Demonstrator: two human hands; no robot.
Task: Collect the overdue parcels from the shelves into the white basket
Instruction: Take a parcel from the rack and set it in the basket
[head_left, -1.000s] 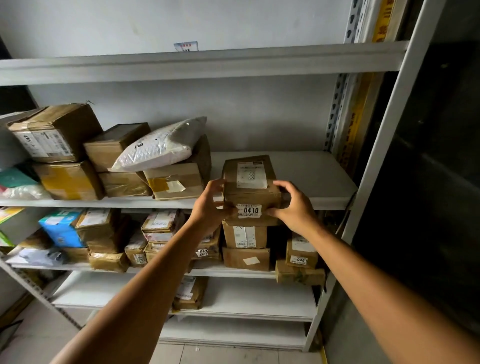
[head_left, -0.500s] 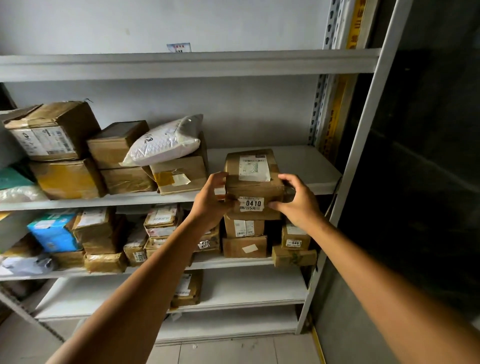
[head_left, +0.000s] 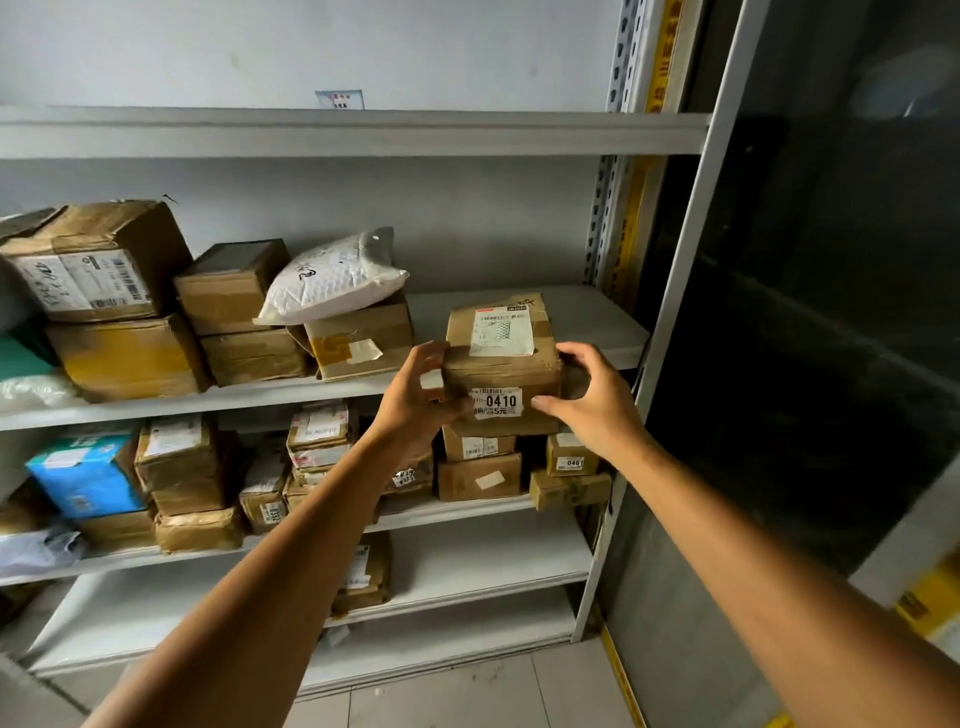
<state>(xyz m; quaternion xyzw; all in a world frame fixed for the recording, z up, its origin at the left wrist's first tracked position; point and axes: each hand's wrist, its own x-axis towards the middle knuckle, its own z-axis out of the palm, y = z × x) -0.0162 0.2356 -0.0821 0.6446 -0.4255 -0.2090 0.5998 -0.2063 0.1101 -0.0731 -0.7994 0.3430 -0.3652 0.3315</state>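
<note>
Step in hand: by the look of it, taking one brown parcel (head_left: 501, 358) off the second shelf (head_left: 208, 402) from the top.
Parcel position: near the middle of the view, at the 3 o'clock end of that shelf's front lip. It hides the lip, so whether its base rests on the board cannot be told.
Left hand (head_left: 415, 400): at the parcel's 9 o'clock side, fingers curled round the left face, thumb on the front near the lower corner.
Right hand (head_left: 587, 400): at its 3 o'clock side, fingers wrapped over the right edge, thumb pressed to the front beside the sticker.
Parcel look: a squat cardboard box, creased and taped over, with a white shipping label on top and a small front sticker reading 0410.
Done: cannot be told; the white basket is out of view, so nothing shows how many parcels are in it.
Left: this parcel has yet to reach the basket. Many others sit on the shelves: a white padded mailer (head_left: 332, 278) on stacked boxes at 10 o'clock, a blue box (head_left: 85, 475) at 8 o'clock, and a small box marked 0461 (head_left: 571, 460) at 5 o'clock.
Judgement: likely far from finished.
</note>
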